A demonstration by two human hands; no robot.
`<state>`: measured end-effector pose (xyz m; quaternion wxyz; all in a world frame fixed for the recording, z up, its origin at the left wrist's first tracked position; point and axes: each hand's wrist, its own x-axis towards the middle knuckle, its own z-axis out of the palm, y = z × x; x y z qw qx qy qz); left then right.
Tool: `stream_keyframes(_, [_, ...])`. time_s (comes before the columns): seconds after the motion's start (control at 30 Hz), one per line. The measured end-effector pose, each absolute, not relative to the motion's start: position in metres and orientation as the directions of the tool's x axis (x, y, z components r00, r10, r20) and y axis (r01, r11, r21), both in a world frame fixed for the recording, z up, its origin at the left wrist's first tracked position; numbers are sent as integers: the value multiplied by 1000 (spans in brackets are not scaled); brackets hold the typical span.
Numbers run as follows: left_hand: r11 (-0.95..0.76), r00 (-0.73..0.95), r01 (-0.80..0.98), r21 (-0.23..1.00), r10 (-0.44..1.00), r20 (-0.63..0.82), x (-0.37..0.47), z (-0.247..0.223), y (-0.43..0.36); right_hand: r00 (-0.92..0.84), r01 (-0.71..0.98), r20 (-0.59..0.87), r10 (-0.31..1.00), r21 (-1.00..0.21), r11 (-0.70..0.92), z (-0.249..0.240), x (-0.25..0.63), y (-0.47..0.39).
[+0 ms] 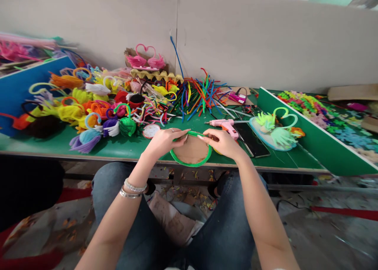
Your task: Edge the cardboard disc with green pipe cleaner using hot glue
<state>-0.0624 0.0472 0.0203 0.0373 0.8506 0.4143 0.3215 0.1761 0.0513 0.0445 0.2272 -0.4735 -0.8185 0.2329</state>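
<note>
Between my hands, at the table's front edge, is a round cardboard disc (191,149) with a fuzzy green pipe cleaner (192,164) around its rim. My left hand (168,140) pinches the disc's upper left rim, fingers closed on it. On the upper right rim, my right hand (222,142) grips with thumb and fingers. A pink glue gun (226,125) lies just beyond my right hand, beside a dark phone (253,140). Left of my left hand sits a small white disc with a red edge (151,131). Something yellow is partly hidden under my right hand.
Pipe-cleaner birds (88,108) in many colours are heaped at the left. Loose pipe cleaners (203,92) spread across the back. A green swan pair (276,130) rests on a base near the green divider (307,136). Pink swans (146,59) stand on an egg carton (156,75).
</note>
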Motion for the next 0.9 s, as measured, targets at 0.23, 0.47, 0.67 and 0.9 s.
stream_keyframes(0.23, [-627, 423, 678, 383, 759, 494, -61, 22, 46, -455, 672, 149, 878, -589, 448, 45, 177, 51])
stream_keyframes(0.47, [-589, 435, 643, 490, 807, 399, -62, 30, 42, -443, 683, 145, 885, -585, 438, 44, 177, 51])
stream_keyframes(0.67, [-538, 421, 641, 547, 843, 335, -60, 27, 44, -414, 714, 118, 903, -573, 402, 44, 177, 51])
stream_keyframes(0.9, [-438, 298, 572, 693, 899, 322, -56, 29, 41, -396, 646, 203, 896, -631, 429, 49, 183, 52])
